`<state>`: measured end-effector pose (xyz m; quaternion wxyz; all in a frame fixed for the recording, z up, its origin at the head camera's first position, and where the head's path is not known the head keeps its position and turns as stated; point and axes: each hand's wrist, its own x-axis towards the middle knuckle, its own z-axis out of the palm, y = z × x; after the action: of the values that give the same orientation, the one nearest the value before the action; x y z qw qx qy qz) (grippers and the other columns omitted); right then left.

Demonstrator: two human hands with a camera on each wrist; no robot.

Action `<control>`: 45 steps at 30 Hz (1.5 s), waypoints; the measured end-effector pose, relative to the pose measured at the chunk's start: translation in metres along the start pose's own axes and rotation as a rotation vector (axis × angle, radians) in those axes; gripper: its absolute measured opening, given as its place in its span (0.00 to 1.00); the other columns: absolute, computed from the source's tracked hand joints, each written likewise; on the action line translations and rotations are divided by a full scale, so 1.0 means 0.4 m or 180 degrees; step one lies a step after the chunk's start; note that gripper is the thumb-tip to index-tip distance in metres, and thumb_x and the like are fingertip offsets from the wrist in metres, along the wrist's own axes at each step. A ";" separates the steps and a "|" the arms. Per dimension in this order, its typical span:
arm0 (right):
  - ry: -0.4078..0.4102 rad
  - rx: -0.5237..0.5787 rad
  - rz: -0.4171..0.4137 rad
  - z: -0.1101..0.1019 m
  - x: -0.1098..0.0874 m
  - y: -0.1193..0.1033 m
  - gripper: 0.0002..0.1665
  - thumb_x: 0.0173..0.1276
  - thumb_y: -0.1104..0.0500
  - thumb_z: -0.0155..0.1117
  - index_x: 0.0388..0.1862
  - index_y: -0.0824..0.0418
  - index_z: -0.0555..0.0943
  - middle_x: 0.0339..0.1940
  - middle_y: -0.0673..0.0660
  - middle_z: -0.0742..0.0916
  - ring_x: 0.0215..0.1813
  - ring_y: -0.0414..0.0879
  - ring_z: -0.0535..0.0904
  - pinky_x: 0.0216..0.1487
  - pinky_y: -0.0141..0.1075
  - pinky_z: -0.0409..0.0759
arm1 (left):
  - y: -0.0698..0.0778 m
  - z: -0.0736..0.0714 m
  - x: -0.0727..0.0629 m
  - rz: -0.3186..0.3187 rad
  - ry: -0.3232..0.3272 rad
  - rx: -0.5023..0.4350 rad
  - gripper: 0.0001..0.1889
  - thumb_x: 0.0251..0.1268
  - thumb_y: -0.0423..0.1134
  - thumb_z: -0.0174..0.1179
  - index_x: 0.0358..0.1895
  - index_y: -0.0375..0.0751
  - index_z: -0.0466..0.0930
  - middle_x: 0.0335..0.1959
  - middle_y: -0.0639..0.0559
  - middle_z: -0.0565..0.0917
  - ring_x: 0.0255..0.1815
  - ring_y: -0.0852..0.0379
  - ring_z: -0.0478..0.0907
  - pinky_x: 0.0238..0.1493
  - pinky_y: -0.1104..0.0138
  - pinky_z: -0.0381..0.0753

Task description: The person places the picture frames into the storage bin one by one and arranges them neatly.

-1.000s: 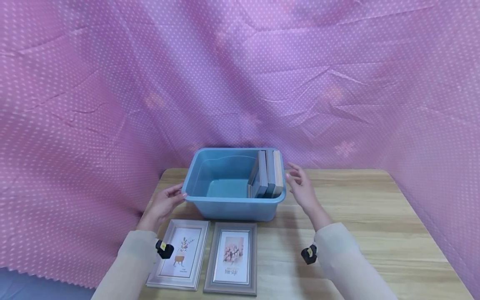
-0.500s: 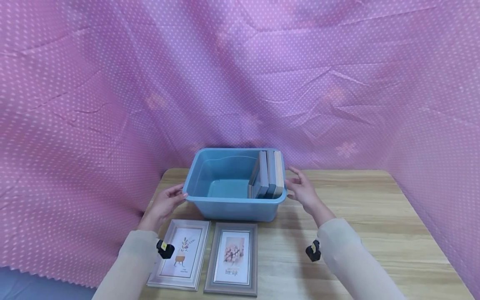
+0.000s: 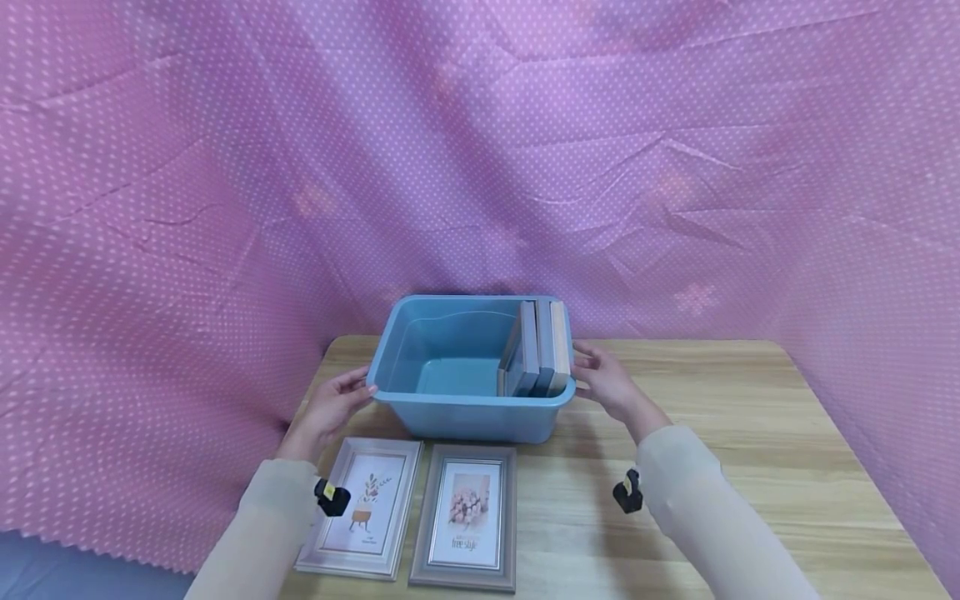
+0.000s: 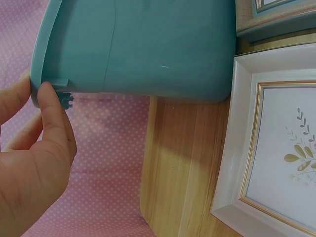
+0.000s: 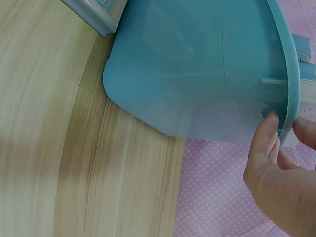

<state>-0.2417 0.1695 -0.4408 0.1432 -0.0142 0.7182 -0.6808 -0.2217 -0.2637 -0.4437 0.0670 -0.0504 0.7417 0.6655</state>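
The right hand [image 3: 611, 390] had just come closer to the blue tub [image 3: 468, 418], and now its fingers pinched the rim. The left hand [image 3: 327, 408] pinched the other side. The tub sat on the table [image 3: 750, 425], just past two picture frames [image 3: 465, 518]. Held both sides, it seemed easier to keep steady.

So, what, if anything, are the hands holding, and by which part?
The blue tub, by its rim: the left hand at one end, the right hand at the other.
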 end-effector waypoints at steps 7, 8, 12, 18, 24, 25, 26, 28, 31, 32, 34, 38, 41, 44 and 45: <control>-0.0079 0.0128 0.0085 -0.003 0.009 0.000 0.31 0.74 0.68 0.48 0.74 0.64 0.56 0.67 0.69 0.68 0.66 0.61 0.65 0.63 0.50 0.71 | -0.001 -0.001 -0.004 0.0033 -0.0022 -0.0042 0.27 0.67 0.28 0.57 0.68 0.27 0.61 0.56 0.30 0.71 0.42 0.64 0.78 0.52 0.70 0.79; -0.0074 0.0150 0.0112 -0.003 0.009 -0.001 0.31 0.74 0.68 0.49 0.74 0.64 0.57 0.67 0.69 0.68 0.66 0.60 0.66 0.63 0.50 0.71 | -0.001 0.000 -0.004 0.0022 -0.0010 -0.0070 0.27 0.67 0.28 0.57 0.67 0.27 0.61 0.56 0.30 0.72 0.42 0.64 0.79 0.52 0.70 0.79; -0.0114 0.0244 0.0167 -0.003 0.009 -0.004 0.32 0.74 0.69 0.48 0.74 0.64 0.56 0.68 0.69 0.67 0.67 0.60 0.65 0.64 0.50 0.70 | 0.001 0.000 -0.004 -0.0006 -0.0007 -0.0079 0.28 0.66 0.28 0.57 0.68 0.27 0.61 0.57 0.29 0.71 0.43 0.62 0.78 0.56 0.66 0.77; -0.0209 0.0348 0.0176 -0.006 0.009 -0.001 0.32 0.74 0.69 0.48 0.75 0.65 0.54 0.69 0.69 0.66 0.68 0.60 0.63 0.67 0.50 0.67 | 0.005 0.002 -0.004 -0.0079 0.0015 -0.0004 0.28 0.66 0.29 0.57 0.68 0.30 0.61 0.61 0.30 0.69 0.50 0.56 0.77 0.62 0.58 0.71; -0.0208 0.0393 0.0202 -0.011 0.010 0.004 0.32 0.74 0.68 0.48 0.75 0.65 0.54 0.69 0.69 0.67 0.66 0.56 0.67 0.67 0.49 0.67 | 0.007 0.002 -0.004 -0.0111 0.0029 0.0089 0.29 0.66 0.31 0.59 0.69 0.32 0.61 0.61 0.31 0.69 0.53 0.54 0.76 0.59 0.62 0.74; -0.0202 0.0392 0.0209 -0.011 0.010 0.004 0.32 0.74 0.68 0.48 0.75 0.65 0.54 0.69 0.69 0.67 0.65 0.55 0.67 0.67 0.48 0.67 | 0.007 0.002 -0.004 -0.0113 0.0029 0.0100 0.29 0.66 0.31 0.59 0.69 0.32 0.61 0.61 0.31 0.69 0.53 0.54 0.76 0.59 0.63 0.74; -0.0199 0.0412 0.0213 -0.010 0.010 0.004 0.32 0.75 0.68 0.48 0.75 0.65 0.54 0.69 0.69 0.68 0.65 0.54 0.68 0.66 0.48 0.68 | 0.007 0.002 -0.003 -0.0120 0.0041 0.0089 0.29 0.66 0.30 0.59 0.69 0.32 0.62 0.61 0.32 0.70 0.52 0.55 0.76 0.59 0.63 0.75; -0.0183 0.0423 0.0217 -0.009 0.008 0.003 0.31 0.75 0.68 0.48 0.74 0.65 0.54 0.68 0.68 0.68 0.63 0.53 0.70 0.66 0.47 0.69 | 0.006 0.001 -0.002 -0.0105 0.0029 0.0067 0.29 0.66 0.30 0.58 0.69 0.31 0.61 0.61 0.31 0.69 0.51 0.56 0.77 0.60 0.60 0.73; -0.0193 0.0428 0.0206 -0.009 0.008 0.002 0.31 0.75 0.68 0.47 0.74 0.66 0.54 0.68 0.68 0.68 0.62 0.51 0.71 0.65 0.46 0.69 | 0.004 -0.002 -0.002 -0.0084 0.0006 0.0068 0.29 0.66 0.29 0.58 0.69 0.31 0.61 0.61 0.30 0.69 0.49 0.58 0.77 0.62 0.57 0.72; -0.0190 0.0435 0.0205 -0.009 0.007 0.002 0.31 0.75 0.68 0.47 0.74 0.65 0.54 0.68 0.68 0.68 0.61 0.51 0.71 0.65 0.46 0.69 | 0.004 -0.002 -0.002 -0.0076 0.0003 0.0079 0.29 0.66 0.29 0.58 0.69 0.31 0.61 0.61 0.30 0.69 0.49 0.58 0.78 0.62 0.56 0.72; -0.0195 0.0434 0.0205 -0.008 0.006 0.002 0.32 0.75 0.68 0.47 0.75 0.65 0.54 0.68 0.69 0.68 0.61 0.51 0.72 0.65 0.46 0.70 | 0.004 -0.005 -0.002 -0.0054 -0.0002 0.0161 0.30 0.66 0.31 0.59 0.70 0.31 0.60 0.62 0.29 0.69 0.48 0.58 0.78 0.61 0.55 0.73; -0.0185 0.0457 0.0219 -0.008 0.005 0.003 0.32 0.75 0.68 0.47 0.75 0.65 0.53 0.68 0.69 0.68 0.60 0.50 0.72 0.65 0.45 0.70 | 0.005 -0.011 -0.004 0.0001 0.0002 0.0368 0.34 0.66 0.35 0.60 0.71 0.31 0.56 0.62 0.27 0.68 0.50 0.52 0.77 0.58 0.53 0.75; -0.0189 0.0472 0.0220 -0.008 0.004 0.002 0.32 0.75 0.69 0.47 0.75 0.65 0.53 0.68 0.69 0.68 0.60 0.49 0.72 0.65 0.45 0.70 | 0.006 -0.017 -0.012 0.0011 0.0060 0.0520 0.37 0.66 0.40 0.61 0.73 0.33 0.53 0.63 0.28 0.68 0.55 0.44 0.75 0.58 0.53 0.76; -0.0188 0.0473 0.0224 -0.007 0.003 0.001 0.32 0.75 0.68 0.47 0.75 0.64 0.54 0.68 0.69 0.68 0.60 0.50 0.72 0.65 0.45 0.70 | 0.006 -0.020 -0.025 0.0013 0.0157 0.0675 0.40 0.65 0.47 0.61 0.74 0.37 0.51 0.65 0.31 0.67 0.60 0.40 0.71 0.59 0.52 0.74; -0.0188 0.0466 0.0225 -0.007 0.002 0.001 0.32 0.75 0.68 0.47 0.75 0.64 0.54 0.68 0.69 0.68 0.61 0.50 0.72 0.65 0.45 0.70 | 0.006 -0.020 -0.029 0.0000 0.0209 0.0689 0.41 0.65 0.49 0.61 0.74 0.38 0.51 0.65 0.33 0.67 0.60 0.40 0.70 0.60 0.52 0.73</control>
<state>-0.2430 0.1721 -0.4412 0.1889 0.0016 0.6620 -0.7253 -0.2109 -0.2718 -0.4388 0.0478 -0.0646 0.8110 0.5796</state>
